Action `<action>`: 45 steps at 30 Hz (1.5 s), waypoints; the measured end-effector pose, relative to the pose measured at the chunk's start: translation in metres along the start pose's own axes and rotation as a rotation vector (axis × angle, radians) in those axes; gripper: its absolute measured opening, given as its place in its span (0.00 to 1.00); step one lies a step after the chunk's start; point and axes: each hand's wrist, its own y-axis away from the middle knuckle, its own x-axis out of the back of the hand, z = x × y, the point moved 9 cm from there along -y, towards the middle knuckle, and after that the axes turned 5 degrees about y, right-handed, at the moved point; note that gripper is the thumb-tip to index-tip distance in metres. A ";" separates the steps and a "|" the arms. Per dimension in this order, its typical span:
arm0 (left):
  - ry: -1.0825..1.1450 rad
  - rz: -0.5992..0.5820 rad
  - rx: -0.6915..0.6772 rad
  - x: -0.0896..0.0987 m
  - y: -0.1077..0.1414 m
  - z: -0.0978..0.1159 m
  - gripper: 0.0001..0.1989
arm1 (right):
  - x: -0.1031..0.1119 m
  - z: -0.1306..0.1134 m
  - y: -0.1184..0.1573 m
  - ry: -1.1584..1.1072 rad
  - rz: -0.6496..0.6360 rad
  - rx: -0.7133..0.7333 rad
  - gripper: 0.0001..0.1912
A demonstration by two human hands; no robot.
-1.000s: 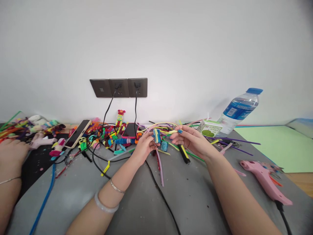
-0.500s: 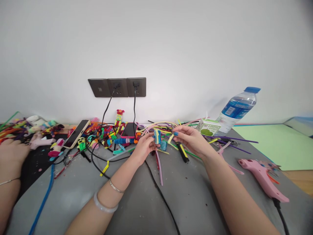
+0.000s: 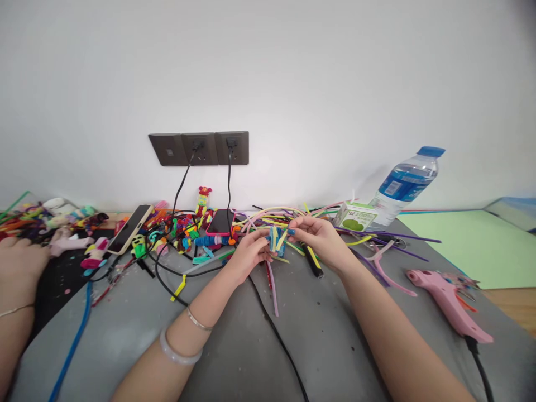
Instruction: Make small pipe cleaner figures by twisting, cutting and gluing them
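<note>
My left hand (image 3: 248,255) pinches a small blue piece with a pale yellow stripe (image 3: 274,239), which looks wound from pipe cleaners. Close on its right, my right hand (image 3: 319,237) grips a short bent yellow pipe cleaner (image 3: 282,240) between thumb and forefinger. The yellow strip lies against or just in front of the blue piece; whether they touch I cannot tell. Under the right hand a black-and-yellow utility knife (image 3: 312,261) rests on the grey table (image 3: 243,340). Loose pipe cleaners (image 3: 288,212) are heaped behind both hands.
A pink glue gun (image 3: 450,304) lies at right. Behind it stand a juice box (image 3: 355,216) and a tilted water bottle (image 3: 408,187). Phones (image 3: 130,229), cables (image 3: 278,335) and pipe-cleaner figures (image 3: 95,254) crowd the left. Another person's hand (image 3: 20,262) rests at the far left.
My right hand has moved left, bringing the yellow pipe cleaner up to the blue piece. The left hand has turned the blue piece slightly and stays nearly in place.
</note>
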 end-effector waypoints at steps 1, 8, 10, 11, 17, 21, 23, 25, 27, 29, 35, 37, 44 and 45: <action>-0.007 -0.006 0.005 0.000 0.000 -0.001 0.16 | 0.000 -0.002 0.000 0.029 -0.001 0.011 0.19; -0.017 -0.017 0.018 -0.001 0.001 -0.003 0.15 | 0.000 -0.009 0.001 0.160 -0.007 0.062 0.20; -0.019 -0.017 0.019 -0.003 0.001 -0.002 0.14 | 0.000 -0.009 0.001 0.172 -0.004 0.075 0.20; -0.021 -0.020 0.018 -0.003 0.002 -0.002 0.14 | 0.000 -0.008 0.001 0.176 -0.003 0.081 0.20; -0.018 -0.038 0.003 -0.007 0.003 0.000 0.15 | 0.000 -0.010 0.000 0.225 0.018 0.152 0.17; -0.022 -0.039 -0.008 -0.006 0.003 0.000 0.17 | 0.000 -0.013 0.001 0.284 0.040 0.212 0.14; -0.020 -0.037 -0.019 -0.006 0.003 0.001 0.18 | -0.001 -0.014 0.002 0.299 0.045 0.228 0.12; -0.017 -0.036 -0.023 -0.006 0.003 0.001 0.18 | -0.002 -0.015 0.002 0.313 0.055 0.240 0.11; -0.015 -0.039 -0.026 -0.006 0.003 0.002 0.19 | -0.002 -0.015 0.003 0.326 0.071 0.255 0.09; -0.019 -0.039 -0.030 -0.006 0.003 0.002 0.20 | -0.002 -0.017 0.004 0.339 0.085 0.277 0.08; -0.031 -0.009 -0.051 -0.004 0.005 0.004 0.21 | -0.002 -0.019 0.006 0.365 0.108 0.315 0.06; -0.026 -0.010 -0.069 -0.004 0.005 0.005 0.21 | -0.001 -0.021 0.006 0.368 0.123 0.320 0.05; -0.045 -0.024 -0.101 -0.003 0.003 0.005 0.20 | 0.000 -0.025 0.008 0.393 0.159 0.340 0.04; -0.039 -0.025 -0.097 -0.003 0.003 0.005 0.20 | 0.000 -0.026 0.008 0.396 0.161 0.347 0.04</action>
